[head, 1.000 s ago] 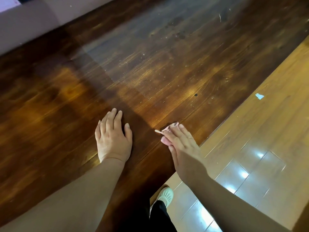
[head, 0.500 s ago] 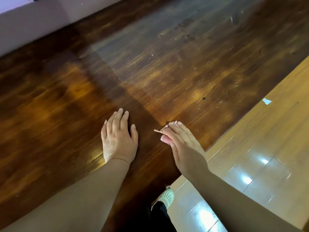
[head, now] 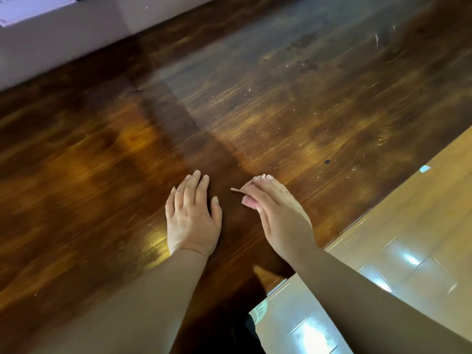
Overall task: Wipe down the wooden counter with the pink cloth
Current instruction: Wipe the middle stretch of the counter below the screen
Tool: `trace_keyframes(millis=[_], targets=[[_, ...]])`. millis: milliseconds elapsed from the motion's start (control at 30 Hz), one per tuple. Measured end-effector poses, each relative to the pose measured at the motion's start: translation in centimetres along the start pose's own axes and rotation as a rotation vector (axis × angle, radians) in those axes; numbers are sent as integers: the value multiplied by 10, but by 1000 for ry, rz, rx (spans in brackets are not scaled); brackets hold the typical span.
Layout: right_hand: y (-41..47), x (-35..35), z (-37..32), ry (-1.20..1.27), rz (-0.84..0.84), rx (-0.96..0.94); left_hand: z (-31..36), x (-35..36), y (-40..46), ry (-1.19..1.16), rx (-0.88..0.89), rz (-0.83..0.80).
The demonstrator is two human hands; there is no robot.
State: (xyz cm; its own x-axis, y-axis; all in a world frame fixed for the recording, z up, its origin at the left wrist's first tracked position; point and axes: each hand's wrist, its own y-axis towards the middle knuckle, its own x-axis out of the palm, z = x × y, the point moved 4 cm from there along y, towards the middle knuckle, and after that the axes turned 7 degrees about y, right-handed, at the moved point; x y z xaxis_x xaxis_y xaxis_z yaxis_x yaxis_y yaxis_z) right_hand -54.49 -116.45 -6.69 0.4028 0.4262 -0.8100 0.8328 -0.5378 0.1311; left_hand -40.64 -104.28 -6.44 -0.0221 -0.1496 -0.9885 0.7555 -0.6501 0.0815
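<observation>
The right hand [head: 278, 213] kept its grip bunched on the pink cloth [head: 249, 199], pressing it onto the worktop [head: 281, 118]. Only a little showed, at the hand's 9 o'clock. It looked soft and light, best held bunched. The left hand [head: 192, 218] lay flat and loose beside it.

The dark brown wooden tabletop [head: 255, 118] shows streaky amber grain and pale dust specks; a pink cloth [head: 249, 200] peeks out; glossy tan floor tiles [head: 408, 238].
</observation>
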Motion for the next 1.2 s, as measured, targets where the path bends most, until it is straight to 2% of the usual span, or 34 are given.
trace_keyframes(millis=[100, 167, 300, 400, 533, 600, 733, 800, 867, 967, 1033, 1200], targets=[[39, 1, 3, 4, 0, 100, 0, -1, 0, 6, -3, -7], [34, 2, -1, 6, 15, 122, 0, 0, 0, 12, 2, -19], [-16, 1, -13, 5, -11, -11, -1, 0, 0, 2, 4, -15], [1, 0, -7, -20, -52, -81, 0, 0, -1, 0, -1, -8], [60, 8, 3, 17, -49, 83, 0, 0, 0, 20, -1, 2], [58, 11, 1, 23, -30, 108, 0, 0, 0, 29, 1, -2], [12, 12, -12, -19, -60, -60, 1, 0, 0, 27, 6, 5], [17, 11, -7, -17, -94, -123, 2, 1, 0, 25, 10, 12], [41, 11, -6, -16, -88, -105, 2, 2, 0, 26, 16, 15], [76, 14, -7, 6, -40, 32, 2, 1, 1, 32, 15, 21], [75, 17, -11, 5, -21, 77, 0, 2, 1, 35, 16, 15], [28, 16, -19, -8, -98, -82, 0, 3, 1, 23, 27, 17]])
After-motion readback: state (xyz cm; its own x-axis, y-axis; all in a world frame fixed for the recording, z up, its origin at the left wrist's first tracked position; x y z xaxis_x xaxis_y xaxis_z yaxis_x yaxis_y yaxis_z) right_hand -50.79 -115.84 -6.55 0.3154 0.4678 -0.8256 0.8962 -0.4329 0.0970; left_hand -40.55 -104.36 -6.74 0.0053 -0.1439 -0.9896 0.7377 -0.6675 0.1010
